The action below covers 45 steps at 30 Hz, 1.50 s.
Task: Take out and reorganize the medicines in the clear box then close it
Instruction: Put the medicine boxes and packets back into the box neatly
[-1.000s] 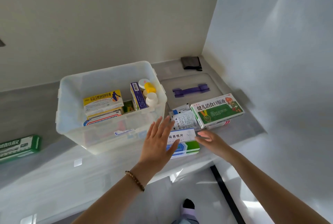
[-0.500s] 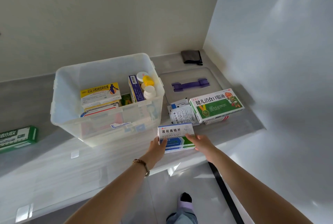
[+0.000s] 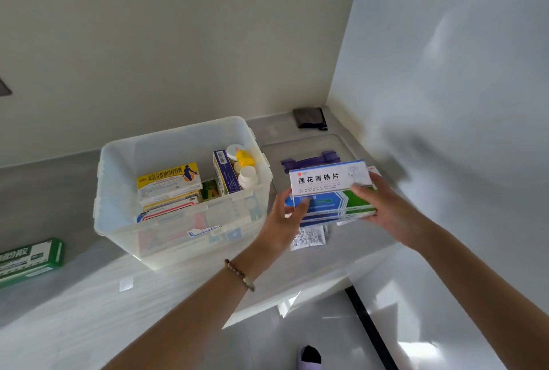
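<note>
Clear box: milky see-thru plastic. Inside it: pack yellow & white w/ blue figure + orange dot; slim box dark blue w/ white barcode patch; bottle white; cap yellow. Right of it: carton white top w/ black characters, blue & green chevron bands below; lid handle purple; sachet white w/ blue-red print. Left of it: green box w/ white characters. Behind-right: cloth dark grey.
</note>
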Each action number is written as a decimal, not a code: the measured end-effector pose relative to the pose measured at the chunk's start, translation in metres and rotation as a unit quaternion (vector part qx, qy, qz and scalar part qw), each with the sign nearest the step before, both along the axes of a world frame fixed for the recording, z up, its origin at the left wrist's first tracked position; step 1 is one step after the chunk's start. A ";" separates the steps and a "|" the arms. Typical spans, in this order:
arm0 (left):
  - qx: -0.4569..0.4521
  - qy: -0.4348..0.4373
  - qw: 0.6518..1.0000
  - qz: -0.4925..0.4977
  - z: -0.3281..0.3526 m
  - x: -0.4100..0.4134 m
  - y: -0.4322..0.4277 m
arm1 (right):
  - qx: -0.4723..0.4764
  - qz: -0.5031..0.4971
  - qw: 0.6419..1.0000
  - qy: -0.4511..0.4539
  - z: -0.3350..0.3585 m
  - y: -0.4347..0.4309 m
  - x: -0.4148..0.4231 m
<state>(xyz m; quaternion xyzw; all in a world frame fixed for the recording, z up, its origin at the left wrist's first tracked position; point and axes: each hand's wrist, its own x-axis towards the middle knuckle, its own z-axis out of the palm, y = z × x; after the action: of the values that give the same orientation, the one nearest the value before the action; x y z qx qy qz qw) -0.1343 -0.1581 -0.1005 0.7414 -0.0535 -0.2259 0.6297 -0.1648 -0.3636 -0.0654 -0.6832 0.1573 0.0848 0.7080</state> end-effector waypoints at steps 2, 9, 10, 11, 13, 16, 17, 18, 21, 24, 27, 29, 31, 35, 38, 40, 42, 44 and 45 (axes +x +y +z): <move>-0.040 -0.020 0.999 0.010 0.025 0.013 0.008 | -0.001 0.032 0.999 -0.030 0.022 0.004 0.014; -0.034 -0.055 0.995 0.074 0.081 0.063 0.081 | 0.001 0.130 0.986 -0.103 0.063 0.070 0.069; -0.030 -0.054 0.995 0.079 0.084 0.068 0.095 | 0.003 0.141 0.985 -0.095 0.064 0.081 0.079; -0.030 -0.052 0.995 0.085 0.087 0.073 0.110 | 0.009 0.150 0.985 -0.085 0.065 0.093 0.089; -0.037 -0.056 0.992 0.109 0.090 0.079 0.139 | 0.036 0.174 0.982 -0.065 0.065 0.119 0.110; -0.025 -0.066 0.984 0.165 0.086 0.086 0.180 | 0.053 0.205 0.977 -0.038 0.062 0.159 0.137; -0.012 -0.063 0.982 0.179 0.083 0.086 0.192 | 0.042 0.214 0.975 -0.029 0.059 0.171 0.146; 0.000 -0.058 0.980 0.188 0.080 0.087 0.203 | 0.027 0.230 0.973 -0.019 0.056 0.182 0.154; 0.050 -0.063 0.972 0.223 0.066 0.086 0.230 | -0.011 0.287 0.958 0.017 0.044 0.208 0.175; 0.168 -0.118 0.938 0.278 0.044 0.085 0.253 | -0.037 0.328 0.943 0.052 0.024 0.225 0.188; 0.208 -0.114 0.917 0.321 0.022 0.077 0.266 | -0.073 0.363 0.925 0.091 -0.001 0.238 0.193; 0.204 -0.088 0.918 0.328 0.009 0.071 0.267 | -0.068 0.363 0.921 0.127 -0.018 0.246 0.194; 0.154 -0.049 0.930 0.331 0.002 0.068 0.265 | -0.060 0.366 0.915 0.159 -0.033 0.257 0.194; 0.090 -0.015 0.938 0.334 -0.002 0.070 0.265 | -0.105 0.420 0.885 0.174 -0.053 0.279 0.192; 0.075 -0.015 0.942 0.328 -0.005 0.071 0.264 | -0.118 0.453 0.866 0.175 -0.062 0.279 0.191; 0.069 -0.013 0.939 0.336 -0.006 0.070 0.265 | -0.138 0.477 0.855 0.150 -0.066 0.277 0.190; 0.073 -0.009 0.938 0.338 -0.006 0.070 0.265 | -0.167 0.496 0.843 0.124 -0.069 0.277 0.188; 0.079 -0.007 0.938 0.338 -0.007 0.070 0.264 | -0.201 0.505 0.833 0.101 -0.070 0.278 0.189; 0.082 -0.006 0.936 0.342 -0.007 0.070 0.265 | -0.221 0.514 0.824 0.090 -0.070 0.278 0.189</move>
<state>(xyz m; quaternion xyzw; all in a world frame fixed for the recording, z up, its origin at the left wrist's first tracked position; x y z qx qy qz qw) -0.0640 0.1064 -0.1079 0.7656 0.2182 0.0044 0.6052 0.0246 -0.0854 -0.1354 -0.7926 -0.1390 0.4603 0.3749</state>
